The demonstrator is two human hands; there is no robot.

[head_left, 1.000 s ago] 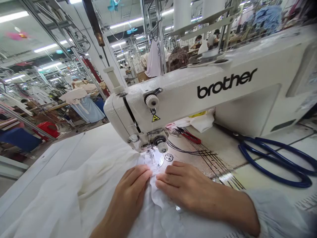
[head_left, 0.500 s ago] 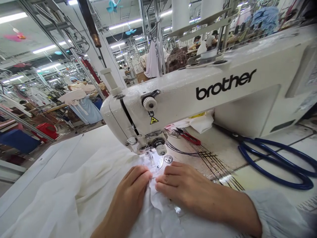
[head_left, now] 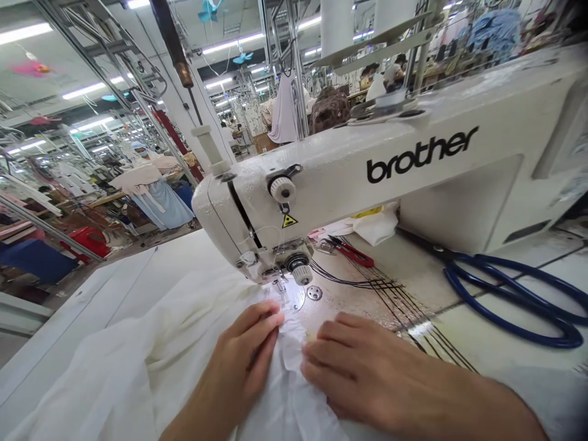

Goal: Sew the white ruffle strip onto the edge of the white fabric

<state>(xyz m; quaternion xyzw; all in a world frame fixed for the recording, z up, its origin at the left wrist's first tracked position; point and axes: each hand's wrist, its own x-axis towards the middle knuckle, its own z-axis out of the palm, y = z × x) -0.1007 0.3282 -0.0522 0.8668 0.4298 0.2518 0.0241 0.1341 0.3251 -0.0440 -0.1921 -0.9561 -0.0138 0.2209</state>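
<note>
A white Brother sewing machine head (head_left: 367,165) reaches across the table, its presser foot (head_left: 278,285) resting at the edge of a white fabric (head_left: 280,398). The lit needle area is partly hidden by folds of cloth. My left hand (head_left: 243,361) lies just below the foot, its fingers together and pinching a raised fold. My right hand (head_left: 362,373) presses the cloth to the right of that fold, fingers curled over its edge. Between the hands the fabric bunches into small creases. A round metal plate cover (head_left: 314,293) sits beside the foot.
Large blue-handled scissors (head_left: 509,300) lie on the white table (head_left: 404,275) at right, with small red snips (head_left: 351,252) behind the needle. Thread cones (head_left: 337,24) stand above the machine. Co-workers and hanging garments fill the workshop beyond.
My right hand has shifted rightward and toward me, away from the foot. The fold beneath my fingers has moved with it, and my left hand has closed a little on the cloth.
</note>
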